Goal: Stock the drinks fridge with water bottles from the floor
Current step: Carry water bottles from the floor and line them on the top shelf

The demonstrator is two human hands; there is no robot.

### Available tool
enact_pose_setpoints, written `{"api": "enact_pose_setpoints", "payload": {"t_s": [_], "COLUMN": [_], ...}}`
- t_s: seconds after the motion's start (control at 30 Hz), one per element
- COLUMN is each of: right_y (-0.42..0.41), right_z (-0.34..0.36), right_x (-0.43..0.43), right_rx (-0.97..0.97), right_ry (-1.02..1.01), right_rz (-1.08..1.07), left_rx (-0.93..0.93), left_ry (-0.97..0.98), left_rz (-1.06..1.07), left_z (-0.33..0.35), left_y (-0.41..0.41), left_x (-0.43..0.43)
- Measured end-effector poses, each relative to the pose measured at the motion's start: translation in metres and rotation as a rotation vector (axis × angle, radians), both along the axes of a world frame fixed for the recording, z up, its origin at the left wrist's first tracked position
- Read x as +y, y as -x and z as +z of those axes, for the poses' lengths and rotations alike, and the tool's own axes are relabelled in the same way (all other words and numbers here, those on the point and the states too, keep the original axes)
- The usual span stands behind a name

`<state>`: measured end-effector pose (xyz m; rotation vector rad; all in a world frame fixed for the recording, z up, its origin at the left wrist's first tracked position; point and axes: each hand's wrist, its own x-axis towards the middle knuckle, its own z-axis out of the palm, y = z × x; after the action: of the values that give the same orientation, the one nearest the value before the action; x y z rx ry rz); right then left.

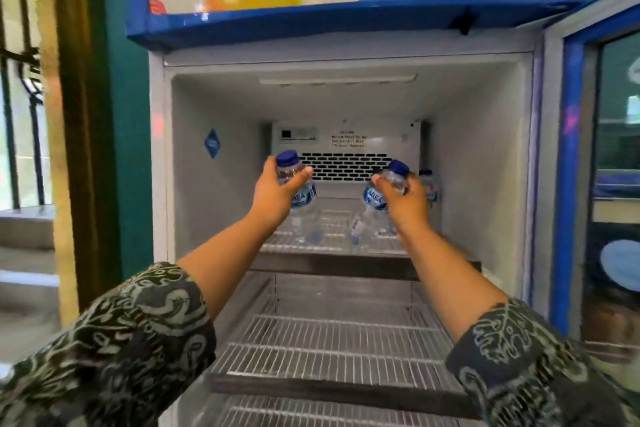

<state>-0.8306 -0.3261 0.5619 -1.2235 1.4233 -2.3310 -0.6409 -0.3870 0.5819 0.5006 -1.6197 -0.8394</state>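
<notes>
Blue-capped bottles sit in both hands inside the open fridge [485, 166]. At nine o'clock the left hand [273, 194] grips the left bottle [303, 199] upright over the top wire shelf [332, 246]. At three o'clock the right hand [407, 201] clamps the right bottle [374, 199], tilted. A third bottle [431, 185] stands at that hand's two o'clock.

A teal wall [133, 149] rises on the left, a brown wooden post [71, 149] stands just beside it, and beyond that a barred window [15, 97] lets daylight fall on pale grey steps [26, 253].
</notes>
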Motion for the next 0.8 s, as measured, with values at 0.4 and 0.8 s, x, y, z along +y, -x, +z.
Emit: {"api": "enact_pose_setpoints", "payload": {"t_s": [0.4,0.8], "right_y": [0.015,0.058], "right_z": [-0.004,0.041], "right_x": [-0.096,-0.095], "right_rx": [0.266,0.657], "right_ry": [-0.368,-0.615], "right_rz": [-0.187,-0.3], "left_rx": [-0.307,-0.174], "left_ry": [0.024,0.103], "left_rz": [-0.096,-0.083], "left_z": [-0.004,-0.032], "left_y": [0.048,0.07], "left_x": [-0.133,-0.152]}}
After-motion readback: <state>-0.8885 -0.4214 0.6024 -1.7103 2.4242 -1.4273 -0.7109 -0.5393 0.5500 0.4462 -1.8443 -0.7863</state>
